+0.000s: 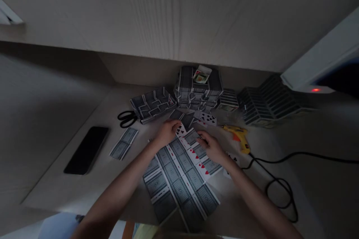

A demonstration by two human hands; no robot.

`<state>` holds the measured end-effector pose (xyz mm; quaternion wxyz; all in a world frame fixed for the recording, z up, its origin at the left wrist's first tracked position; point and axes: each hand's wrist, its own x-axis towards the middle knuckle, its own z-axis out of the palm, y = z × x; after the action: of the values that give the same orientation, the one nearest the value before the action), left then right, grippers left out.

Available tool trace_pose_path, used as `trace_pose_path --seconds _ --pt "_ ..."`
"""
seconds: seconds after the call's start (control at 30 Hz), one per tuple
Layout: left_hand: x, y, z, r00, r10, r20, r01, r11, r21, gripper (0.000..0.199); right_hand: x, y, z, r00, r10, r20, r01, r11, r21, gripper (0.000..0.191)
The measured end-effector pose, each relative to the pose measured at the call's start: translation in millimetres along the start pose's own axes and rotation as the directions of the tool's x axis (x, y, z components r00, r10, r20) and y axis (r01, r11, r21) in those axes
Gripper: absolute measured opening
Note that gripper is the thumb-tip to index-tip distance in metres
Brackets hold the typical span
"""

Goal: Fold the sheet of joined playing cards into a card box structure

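Note:
A panel of overlapping playing cards, mostly showing patterned backs, lies at the front of the table. My left hand is closed at its far edge, its fingertips on a playing card with black clubs. On the panel's right side, my right hand has its fingers closed at a back-up playing card. Red hearts show along a strip beside that hand. Loose playing cards lie just beyond both hands, some face up. Part of another face-up card shows by my right wrist.
At the back stand a card-covered box with a small card pack on top, an open card tray and stacked packs. Scissors, a phone and cards lie left; a corded yellow glue gun lies right.

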<state>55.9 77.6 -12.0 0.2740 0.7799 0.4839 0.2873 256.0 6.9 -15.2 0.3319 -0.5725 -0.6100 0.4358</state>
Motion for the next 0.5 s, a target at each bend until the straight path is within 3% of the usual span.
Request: trace_pose_path --seconds 0.2,0.5 --pt "-3 6 -10.7 0.987 0.097 0.127 -0.105 0.993 0.055 0.023 1 -2 2 0.999 -0.025 0.043 0.024 1.000 0.016 0.027" --pt "-7 25 -19.1 0.965 0.148 0.217 -0.182 0.973 0.143 0.023 -1 -15 2 0.994 -0.056 0.098 0.053 0.998 0.029 0.031"
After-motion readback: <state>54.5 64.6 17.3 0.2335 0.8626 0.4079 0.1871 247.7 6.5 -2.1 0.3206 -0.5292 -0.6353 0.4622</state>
